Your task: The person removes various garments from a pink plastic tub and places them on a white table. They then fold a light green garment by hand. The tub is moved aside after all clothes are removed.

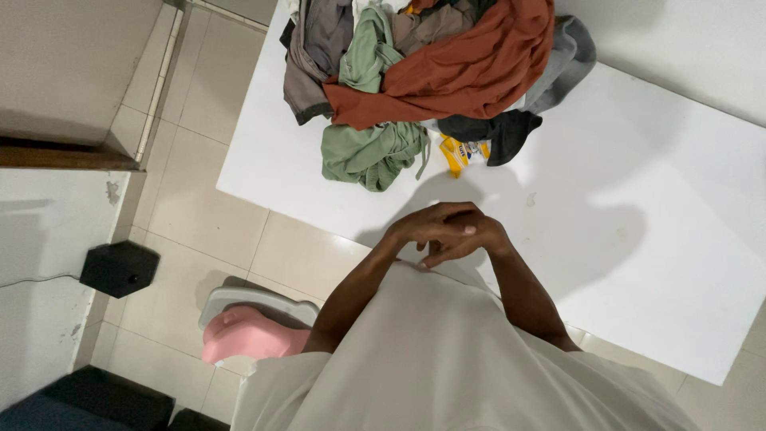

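Observation:
My left hand [423, 227] and my right hand [471, 239] are clasped together in front of my body, over the near edge of the white table [638, 239]. Neither holds anything; the fingers are folded over one another. A pile of clothes [431, 80] lies at the far side of the table, well beyond my hands: a rust-red garment [479, 64] on top, a pale green one [371, 152] hanging toward me, grey pieces [315, 48] at the left and a black one [499, 132] at the right. A yellow printed item [459, 152] peeks out below.
Beige floor tiles [207, 215] lie left of the table. A small black box [120, 269] with a cable sits by the white wall. A pink and white object [247, 323] stands on the floor by my left side. Dark items [96, 403] lie bottom left.

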